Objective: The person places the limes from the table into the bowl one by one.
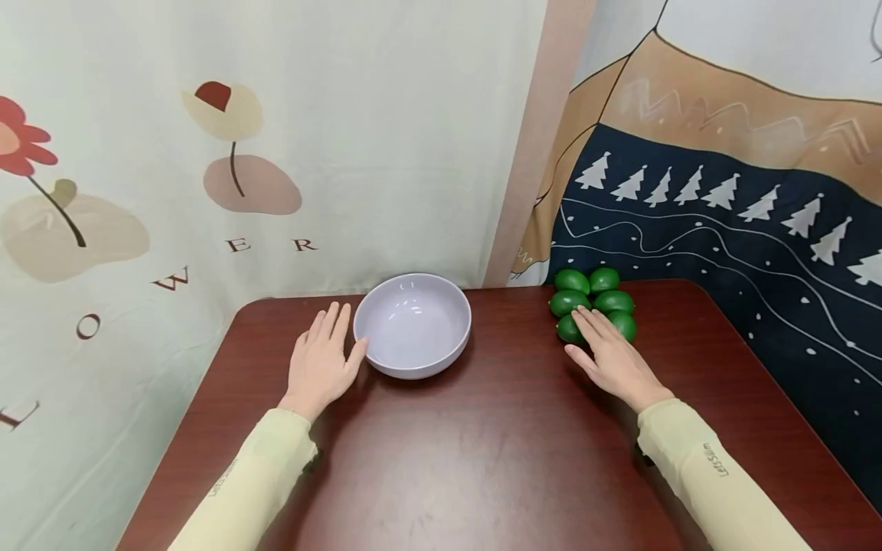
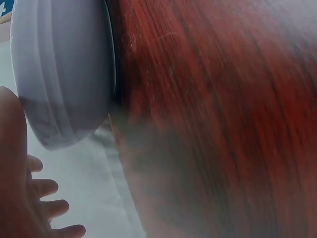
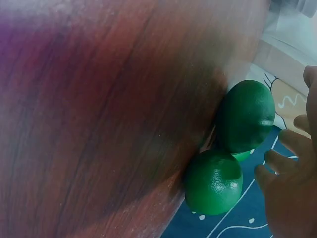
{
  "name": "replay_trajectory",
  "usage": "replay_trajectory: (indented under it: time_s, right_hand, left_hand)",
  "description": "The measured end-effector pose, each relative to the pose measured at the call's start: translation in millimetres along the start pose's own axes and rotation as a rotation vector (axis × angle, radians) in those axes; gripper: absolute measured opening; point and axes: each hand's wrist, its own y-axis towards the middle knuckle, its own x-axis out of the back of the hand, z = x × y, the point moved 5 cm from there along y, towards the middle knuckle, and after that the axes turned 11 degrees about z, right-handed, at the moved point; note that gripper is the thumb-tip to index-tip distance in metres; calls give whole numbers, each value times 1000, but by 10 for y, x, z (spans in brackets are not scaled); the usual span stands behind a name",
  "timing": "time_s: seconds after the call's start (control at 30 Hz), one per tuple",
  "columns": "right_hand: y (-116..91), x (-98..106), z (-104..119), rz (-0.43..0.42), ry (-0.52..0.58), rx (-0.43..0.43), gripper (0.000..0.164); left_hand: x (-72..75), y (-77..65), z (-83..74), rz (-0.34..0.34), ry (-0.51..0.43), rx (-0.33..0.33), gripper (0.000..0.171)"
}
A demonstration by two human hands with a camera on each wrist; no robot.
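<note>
A pale lavender bowl sits near the back edge of the table, its inside bare. My left hand is at the bowl's left side, fingers straight, with the thumb right at the rim. In the left wrist view, the bowl's outer wall shows beside that thumb. Several green limes lie grouped at the back right. Over the nearest ones my right hand reaches with extended fingers, hiding part of them. The right wrist view shows two limes close up, with the fingers spread beside them and gripping nothing.
The dark red-brown wooden table has rounded back corners. Right behind it hangs a pale curtain with flower prints and letters. A dark blue cloth with white trees hangs at the right, behind the limes.
</note>
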Motion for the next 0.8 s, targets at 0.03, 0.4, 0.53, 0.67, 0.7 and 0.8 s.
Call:
replay_trajectory:
  time_s: [0.03, 0.4, 0.53, 0.67, 0.7, 0.8]
  right_hand:
    - [10, -5, -3, -3, 0, 1, 68]
    - [74, -47, -23, 1, -2, -34, 66]
    - [90, -59, -9, 6, 0, -43, 65]
    - [104, -79, 3, 16, -7, -53, 65]
    - [105, -82, 9, 19, -9, -55, 65]
    - [105, -80, 27, 14, -18, -50, 65]
  left_hand:
    - [-7, 5, -3, -4, -8, -1, 72]
    - [-103, 42, -39, -30, -97, -31, 65]
    - [-121, 34, -41, -57, -105, -46, 63]
    - [-133, 26, -43, -69, -102, -49, 63]
    - [-137, 26, -43, -71, -102, -49, 63]
    - [-153, 28, -44, -69, -94, -45, 63]
